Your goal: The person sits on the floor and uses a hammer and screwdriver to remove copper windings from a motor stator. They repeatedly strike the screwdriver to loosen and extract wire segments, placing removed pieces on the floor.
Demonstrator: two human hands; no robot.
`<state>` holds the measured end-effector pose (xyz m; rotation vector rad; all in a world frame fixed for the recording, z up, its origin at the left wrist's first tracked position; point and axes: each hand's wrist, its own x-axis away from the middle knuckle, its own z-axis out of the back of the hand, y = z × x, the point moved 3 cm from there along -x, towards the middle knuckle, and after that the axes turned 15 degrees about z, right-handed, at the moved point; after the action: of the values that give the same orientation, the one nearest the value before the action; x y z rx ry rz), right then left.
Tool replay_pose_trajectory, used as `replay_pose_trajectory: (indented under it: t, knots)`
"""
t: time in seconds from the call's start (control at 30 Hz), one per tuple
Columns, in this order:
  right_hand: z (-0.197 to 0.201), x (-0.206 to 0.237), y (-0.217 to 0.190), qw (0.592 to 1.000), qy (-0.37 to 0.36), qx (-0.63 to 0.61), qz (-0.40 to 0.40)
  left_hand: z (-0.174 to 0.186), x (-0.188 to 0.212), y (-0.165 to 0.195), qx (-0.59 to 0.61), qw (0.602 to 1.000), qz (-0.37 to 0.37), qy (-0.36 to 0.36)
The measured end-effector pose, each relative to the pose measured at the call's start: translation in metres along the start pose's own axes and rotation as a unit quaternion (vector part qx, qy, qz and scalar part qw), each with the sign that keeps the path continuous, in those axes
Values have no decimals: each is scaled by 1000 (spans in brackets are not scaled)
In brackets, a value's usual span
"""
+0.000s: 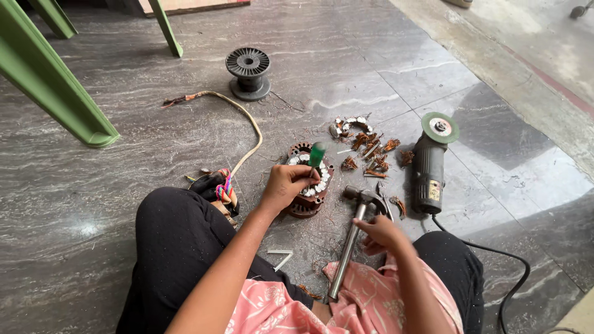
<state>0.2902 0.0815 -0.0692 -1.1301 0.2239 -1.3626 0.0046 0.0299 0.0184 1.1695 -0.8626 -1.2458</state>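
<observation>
The motor stator, a round rust-brown ring with white slot liners along its inner edge, lies flat on the grey stone floor right in front of the seated person, between the knees. The left hand rests on its near-left rim, fingers curled tight around a screwdriver whose green handle sticks up and away from the hand; the tip seems to be set into the ring's slots, though the hand hides it. The right hand sits just to the right of the ring and a little nearer the body, closed around the steel shaft of a claw hammer. The hammer's long axis runs from the lap up and slightly right, its head hanging beside the ring's right edge, near but apart from the screwdriver handle, which lies up and to the left of it.

Beyond the right hand lie scraps of copper winding, and to its right an angle grinder with a green disc. Left of the left hand a cord curves away; farther off stands an empty black spool.
</observation>
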Motion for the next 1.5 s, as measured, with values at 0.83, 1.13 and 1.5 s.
replay_pose_trajectory:
  t: [0.83, 1.13, 1.5]
  knots:
    - [-25, -33, -11, 782, 9, -619, -69, -2, -8, -7, -9, 1000, 23, -5]
    - [-11, -38, -1, 875, 81, -473, 64, -1, -11, -11, 31, 999, 39, -4]
    - [0, 42, -80, 923, 232, -219, 215, -9, -10, -8, -76, 997, 2, -11]
